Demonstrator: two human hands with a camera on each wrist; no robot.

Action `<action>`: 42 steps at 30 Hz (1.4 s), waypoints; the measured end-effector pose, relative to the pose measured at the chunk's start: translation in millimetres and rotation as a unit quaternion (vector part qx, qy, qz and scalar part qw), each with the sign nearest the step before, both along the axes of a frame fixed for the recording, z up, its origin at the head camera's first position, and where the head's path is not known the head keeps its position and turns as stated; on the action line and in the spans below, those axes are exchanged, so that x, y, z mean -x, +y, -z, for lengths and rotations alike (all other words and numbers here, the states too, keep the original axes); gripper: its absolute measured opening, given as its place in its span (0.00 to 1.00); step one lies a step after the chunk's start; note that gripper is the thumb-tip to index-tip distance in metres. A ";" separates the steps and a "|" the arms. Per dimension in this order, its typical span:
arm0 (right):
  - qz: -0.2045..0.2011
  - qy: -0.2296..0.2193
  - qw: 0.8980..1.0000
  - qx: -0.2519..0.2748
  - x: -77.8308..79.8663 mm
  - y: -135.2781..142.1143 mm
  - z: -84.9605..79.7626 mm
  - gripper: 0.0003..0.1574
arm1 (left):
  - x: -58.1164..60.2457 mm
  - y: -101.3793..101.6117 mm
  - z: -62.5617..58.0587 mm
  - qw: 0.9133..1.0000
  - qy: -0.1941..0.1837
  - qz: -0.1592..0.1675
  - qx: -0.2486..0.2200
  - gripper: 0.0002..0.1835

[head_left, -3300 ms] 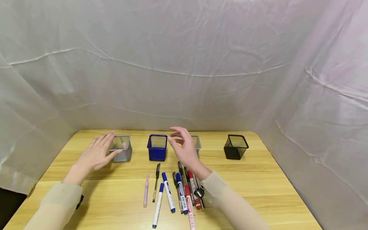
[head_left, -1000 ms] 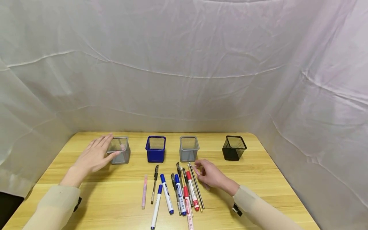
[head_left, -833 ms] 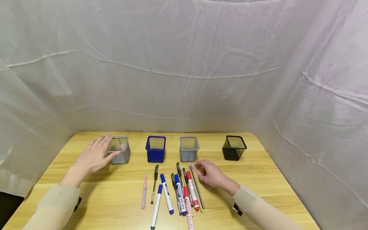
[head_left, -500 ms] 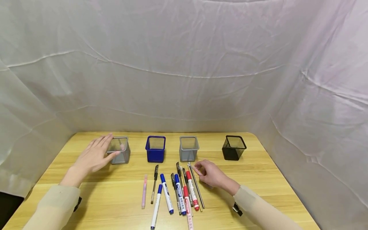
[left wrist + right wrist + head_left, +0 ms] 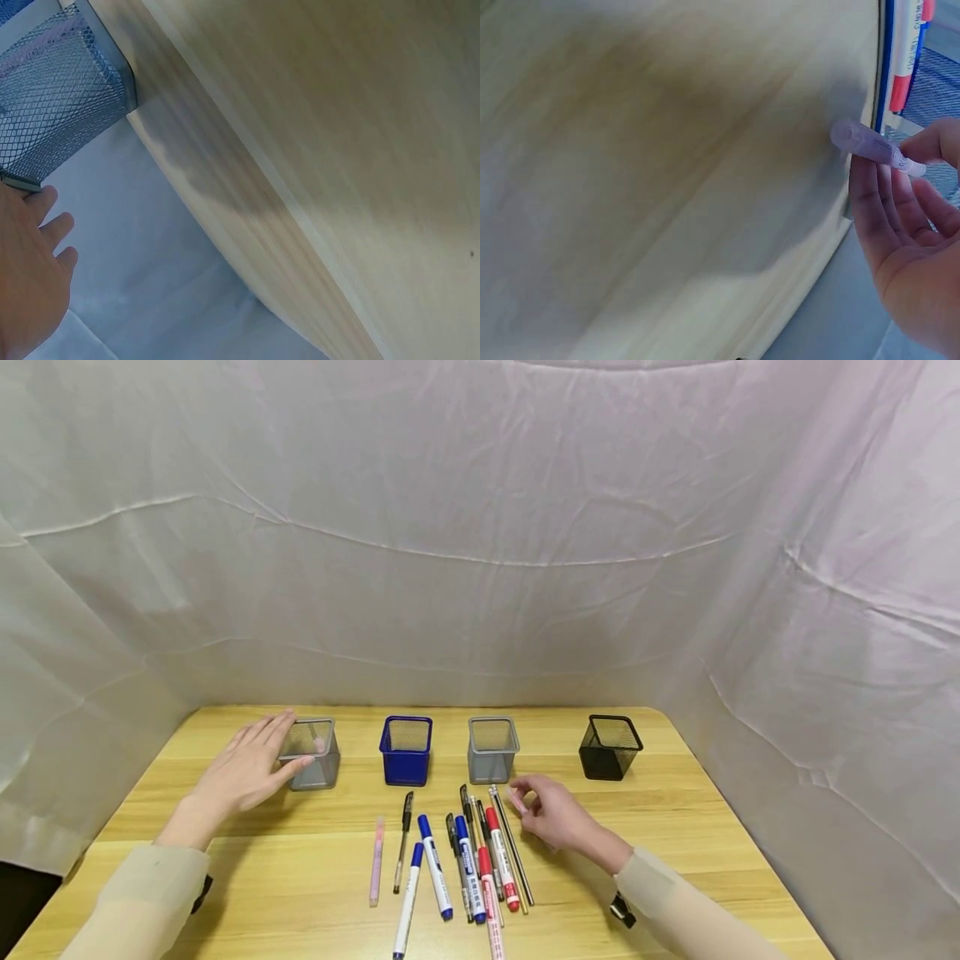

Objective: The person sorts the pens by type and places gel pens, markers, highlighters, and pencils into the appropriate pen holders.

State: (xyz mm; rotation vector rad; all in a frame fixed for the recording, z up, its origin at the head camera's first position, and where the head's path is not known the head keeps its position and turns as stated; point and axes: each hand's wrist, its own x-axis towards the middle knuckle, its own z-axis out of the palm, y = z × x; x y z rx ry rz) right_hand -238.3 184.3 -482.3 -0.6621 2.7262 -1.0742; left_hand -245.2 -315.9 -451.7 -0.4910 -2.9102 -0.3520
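Observation:
My right hand [image 5: 558,817] pinches a pale pink-purple highlighter [image 5: 864,142] between thumb and fingers, just right of the loose pens. In the right wrist view its rounded end points out toward the tabletop. Over at the left, my left hand [image 5: 247,764] rests against a grey mesh pen holder [image 5: 324,768], fingers straight along its far-left side and thumb at the near rim. A pinkish pen [image 5: 319,744] stands inside that holder. In the left wrist view, fingertips [image 5: 46,196] show right at the holder's rim.
A blue mesh holder [image 5: 407,768], a second grey one [image 5: 491,767] and a black one [image 5: 606,762] stand along the back. Mid-table lie another pink highlighter [image 5: 377,864], blue markers [image 5: 435,868], red markers [image 5: 504,860], black-capped pens [image 5: 406,835] and slim pencils [image 5: 513,847].
My right hand has come from beside the second grey holder down to the right of the pens and now holds the highlighter, lately shifting it slightly. My left hand has stayed at its holder.

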 end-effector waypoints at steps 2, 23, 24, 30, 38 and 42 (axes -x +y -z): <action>0.001 -0.007 1.000 0.012 -1.2 -0.8 -3.1 0.38 | 0.3 -0.4 0.2 1.000 -0.002 0.000 -0.002 0.49; 0.019 0.058 0.992 0.115 -10.1 -27.3 -36.8 0.37 | 0.8 -3.7 6.2 1.000 -0.002 -0.002 -0.001 0.49; 0.018 0.059 0.991 0.120 -10.3 -29.0 -38.2 0.37 | 0.5 -3.6 6.2 1.000 -0.003 -0.002 -0.001 0.49; 0.009 0.077 0.985 0.151 -9.3 -40.8 -45.7 0.36 | 0.3 -3.3 5.8 1.000 0.002 -0.002 -0.001 0.49; -0.003 0.089 0.977 0.193 -6.2 -57.7 -52.9 0.35 | 1.7 -3.1 5.2 1.000 0.006 -0.002 0.003 0.49; -0.006 0.095 0.973 0.210 -3.0 -67.0 -56.0 0.34 | 2.5 -2.6 4.4 1.000 0.005 -0.002 0.003 0.49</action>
